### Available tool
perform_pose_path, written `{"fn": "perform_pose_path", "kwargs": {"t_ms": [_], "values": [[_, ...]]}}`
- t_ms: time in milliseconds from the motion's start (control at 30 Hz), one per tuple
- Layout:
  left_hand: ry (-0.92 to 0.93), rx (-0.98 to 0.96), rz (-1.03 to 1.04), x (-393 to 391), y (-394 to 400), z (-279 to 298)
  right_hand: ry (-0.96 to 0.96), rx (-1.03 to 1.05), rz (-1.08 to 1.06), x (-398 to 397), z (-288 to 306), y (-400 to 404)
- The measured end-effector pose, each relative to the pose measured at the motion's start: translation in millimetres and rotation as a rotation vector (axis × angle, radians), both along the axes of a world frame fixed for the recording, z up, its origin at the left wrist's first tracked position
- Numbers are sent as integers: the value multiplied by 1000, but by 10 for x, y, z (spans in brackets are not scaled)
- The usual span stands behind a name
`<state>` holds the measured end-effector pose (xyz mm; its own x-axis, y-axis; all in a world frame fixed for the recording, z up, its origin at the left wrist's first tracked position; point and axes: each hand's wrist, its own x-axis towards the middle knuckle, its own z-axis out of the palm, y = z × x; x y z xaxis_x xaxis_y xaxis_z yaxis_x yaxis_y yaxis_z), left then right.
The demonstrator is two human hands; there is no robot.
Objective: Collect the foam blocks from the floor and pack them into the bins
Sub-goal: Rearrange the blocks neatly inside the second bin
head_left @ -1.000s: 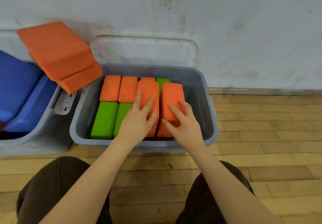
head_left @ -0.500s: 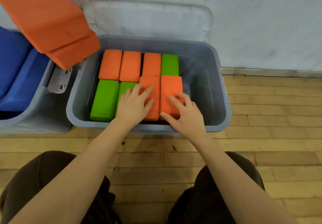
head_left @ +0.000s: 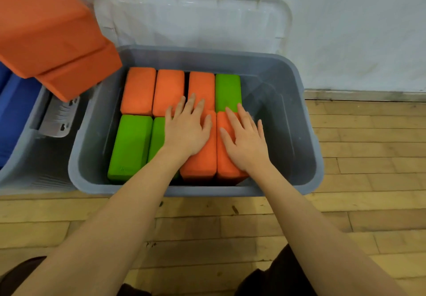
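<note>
Both hands lie flat, fingers straight and spread, side by side without touching. The left hand (head_left: 186,129) presses on an orange block (head_left: 199,162) in the near row of the grey bin (head_left: 306,134); its fingertips reach the far-row orange block (head_left: 201,83). The right hand (head_left: 245,139) presses on the neighbouring orange block (head_left: 224,120), just beside the first. The bin holds two rows: two more orange blocks (head_left: 138,90) and a green block (head_left: 228,90) at the far side, two green blocks (head_left: 130,143) near left. The bin's right portion shows bare floor. Its clear lid (head_left: 191,19) leans against the wall. To the left, large orange pads (head_left: 46,30) overhang a second bin (head_left: 34,157) containing blue foam (head_left: 16,111).
</note>
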<state>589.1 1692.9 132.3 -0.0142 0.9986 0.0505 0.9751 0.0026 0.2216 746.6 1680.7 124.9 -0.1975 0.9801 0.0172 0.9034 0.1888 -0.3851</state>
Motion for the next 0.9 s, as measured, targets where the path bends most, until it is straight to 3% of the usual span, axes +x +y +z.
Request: {"fn": "perform_pose_path", "kwargs": {"t_ms": [200,567,767,900], "values": [[34,-69,38,-35,-205,-337,-32,-189,46,-37,-210,12],[145,-104,45,21,-54,-320,-99,-110,18,-30,-199,44],[67,-218,-6,-95,-56,-153,-170,-165,4,-76,-106,36],[4,-15,34,-264,-189,231,-151,-60,-31,-269,113,20]]}}
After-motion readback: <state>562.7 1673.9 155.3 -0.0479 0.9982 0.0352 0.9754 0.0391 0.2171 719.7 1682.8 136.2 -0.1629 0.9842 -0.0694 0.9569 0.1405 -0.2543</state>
